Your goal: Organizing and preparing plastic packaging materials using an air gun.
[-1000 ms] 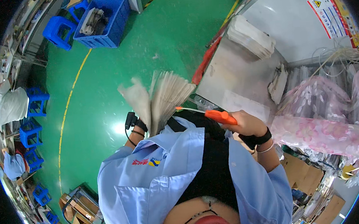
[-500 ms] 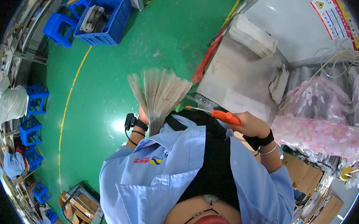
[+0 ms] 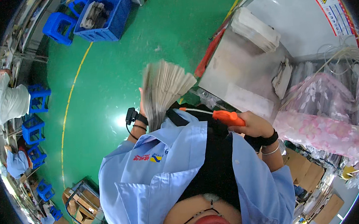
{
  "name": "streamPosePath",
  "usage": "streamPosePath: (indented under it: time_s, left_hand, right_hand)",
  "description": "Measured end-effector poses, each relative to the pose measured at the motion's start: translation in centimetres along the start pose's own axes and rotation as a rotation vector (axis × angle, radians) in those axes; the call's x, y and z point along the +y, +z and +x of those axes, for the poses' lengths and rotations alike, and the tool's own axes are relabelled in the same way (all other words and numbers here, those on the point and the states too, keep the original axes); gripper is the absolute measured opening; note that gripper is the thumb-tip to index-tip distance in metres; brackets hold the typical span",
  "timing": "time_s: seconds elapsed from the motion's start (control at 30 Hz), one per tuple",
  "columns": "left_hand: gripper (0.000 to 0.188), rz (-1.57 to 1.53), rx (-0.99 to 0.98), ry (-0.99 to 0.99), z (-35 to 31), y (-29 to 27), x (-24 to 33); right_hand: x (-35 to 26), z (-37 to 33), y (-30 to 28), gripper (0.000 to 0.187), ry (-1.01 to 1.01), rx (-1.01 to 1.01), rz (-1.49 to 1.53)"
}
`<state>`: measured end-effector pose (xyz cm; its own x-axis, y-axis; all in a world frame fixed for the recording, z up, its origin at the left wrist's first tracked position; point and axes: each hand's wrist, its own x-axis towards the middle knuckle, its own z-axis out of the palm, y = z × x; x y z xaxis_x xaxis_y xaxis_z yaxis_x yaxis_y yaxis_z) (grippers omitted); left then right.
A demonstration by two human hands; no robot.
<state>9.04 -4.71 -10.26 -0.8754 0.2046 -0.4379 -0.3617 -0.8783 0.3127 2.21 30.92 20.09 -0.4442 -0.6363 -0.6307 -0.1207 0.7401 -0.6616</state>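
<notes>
My left hand [image 3: 142, 105] is wrapped round the left side of a thick bundle of thin greyish-white sheets [image 3: 168, 85]. The bundle spreads like a fan at its far end and narrows near my chest; its left edge is blurred. Most of the left fingers are hidden behind it. In my right hand [image 3: 255, 124], to the right of the bundle, is an orange-handled tool [image 3: 226, 117] with a slim metal shaft and a small orange tip. The shaft points left, in front of my dark top, with its tip just below the fan.
A metal-topped bench [image 3: 231, 73] stands at the right, bearing a stack of pale sheets [image 3: 255, 29]. Beside it hangs pink floral plastic [image 3: 305, 126]. A blue bin [image 3: 113, 27] and blue stools [image 3: 59, 28] stand on the green floor. Other people [image 3: 12, 100] work at the far left.
The sheets at the bundle's left edge stood apart and now lie closer to the rest of the fan. The tool's tip has shifted slightly left, while my right hand is a little farther right.
</notes>
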Motion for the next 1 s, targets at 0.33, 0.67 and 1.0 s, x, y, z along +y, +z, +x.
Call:
streamPosePath:
  time_s: [0.33,0.67,1.0]
  left_hand:
    - [0.08,-0.064,0.053,0.07,-1.3,2.4,0.8]
    - [0.081,-0.148,0.009,0.013,-1.1,2.7,1.1]
    - [0.071,0.063,-0.022,0.078,-0.9,1.8,0.9]
  right_hand:
    - [0.0,0.8,0.3,0.03,0.033,0.096,-0.031]
    - [-0.9,0.9,0.1,0.03,-0.002,0.049,-0.034]
    - [-1.0,0.4,0.2,0.032,0.05,0.052,-0.013]
